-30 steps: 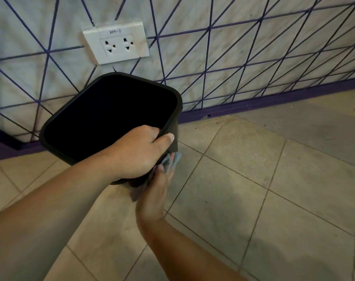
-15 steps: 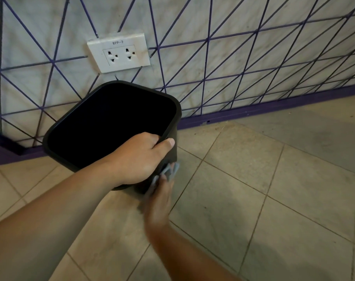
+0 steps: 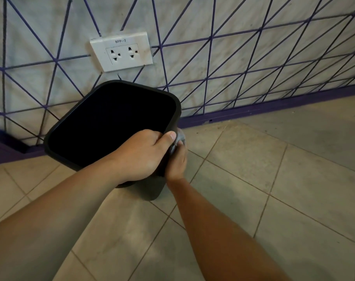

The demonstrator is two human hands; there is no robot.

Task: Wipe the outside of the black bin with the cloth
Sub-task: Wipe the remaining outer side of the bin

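Head view: my left hand (image 3: 140, 155) curls over the black bin (image 3: 111, 122) rim, tilting it steady, so my right hand (image 3: 176, 161) presses the bunched cloth (image 3: 179, 138) against its side.

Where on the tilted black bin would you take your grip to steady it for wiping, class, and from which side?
Grip the black bin by its near rim, coming from above on the open side, fingers inside and thumb outside, as the left hand does. The stiff, raised lip tilts towards the person, and this probably leaves the outer wall free for the right hand pressing the cloth.
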